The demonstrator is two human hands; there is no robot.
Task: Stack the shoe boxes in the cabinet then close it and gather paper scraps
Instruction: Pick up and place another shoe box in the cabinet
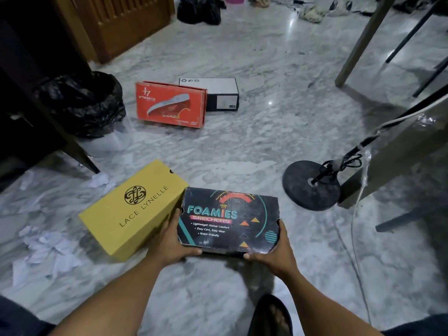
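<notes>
A black shoe box (228, 218) with colourful print is gripped at both short ends, my left hand (169, 241) on its left side and my right hand (274, 253) on its right. It sits just above or on the marble floor. A yellow shoe box (131, 209) lies right beside it on the left. Farther away, a red shoe box (169, 104) leans on its side against a black-and-white shoe box (218, 94). White paper scraps (46, 248) litter the floor at the left. The dark cabinet (21, 93) stands at the far left, its inside hidden.
A bin lined with a black bag (87, 105) stands by the cabinet. A round black fan base (311, 185) with a cable sits to the right. Table legs (358, 44) rise at the upper right. A wooden door (126, 23) and black bags (198, 9) lie beyond.
</notes>
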